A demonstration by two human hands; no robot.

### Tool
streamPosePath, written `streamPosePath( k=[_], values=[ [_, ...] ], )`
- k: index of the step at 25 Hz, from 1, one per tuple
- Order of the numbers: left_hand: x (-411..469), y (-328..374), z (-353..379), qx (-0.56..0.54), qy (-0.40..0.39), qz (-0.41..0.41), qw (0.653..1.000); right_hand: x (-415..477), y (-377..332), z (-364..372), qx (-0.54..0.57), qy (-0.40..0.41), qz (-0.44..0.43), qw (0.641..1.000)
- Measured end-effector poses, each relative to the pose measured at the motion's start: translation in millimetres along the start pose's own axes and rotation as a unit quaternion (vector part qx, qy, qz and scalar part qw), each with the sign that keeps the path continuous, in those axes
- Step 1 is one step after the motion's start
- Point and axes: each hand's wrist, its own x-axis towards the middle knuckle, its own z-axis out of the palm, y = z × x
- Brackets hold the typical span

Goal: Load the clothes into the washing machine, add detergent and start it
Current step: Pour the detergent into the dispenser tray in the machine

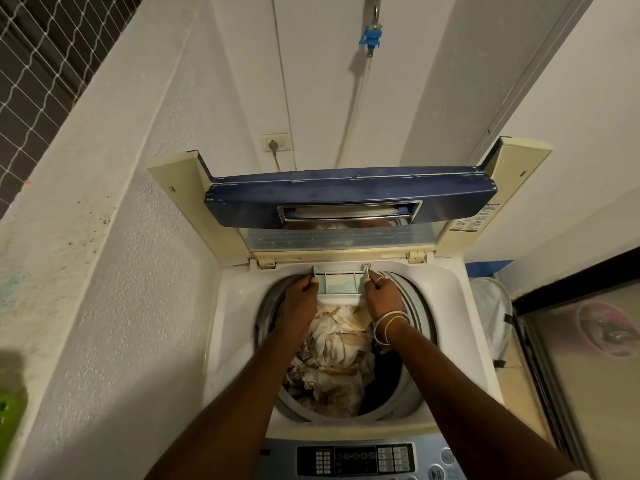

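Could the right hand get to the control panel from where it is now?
Probably yes. The control panel sits uncovered at the near edge; the right hand need only release the detergent drawer and draw back.

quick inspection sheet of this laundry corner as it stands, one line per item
surface: washing machine top, lid raised against the wall, control panel at the near edge.
job's things: clothes piled in the drum; detergent drawer pulled out at the drum's far rim; no detergent container seen.
clutter: white mesh bag right of the machine; green object at far left, blurred.
hands: left hand and right hand each grip a side of the drawer.
cables: plug in a wall socket; white hose hanging from a blue fitting.
surroundings: white walls, netted opening upper left, shiny door right.
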Motion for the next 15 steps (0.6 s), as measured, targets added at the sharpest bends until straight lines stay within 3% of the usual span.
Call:
streamPosePath(
  k=[15],
  values=[
    [4.2, -6.2, 6.5, 0.032, 0.033, 0.022, 0.999, 5.7, -0.5, -4.2, 0.028, -0.005, -0.006, 1.000]
  ],
)
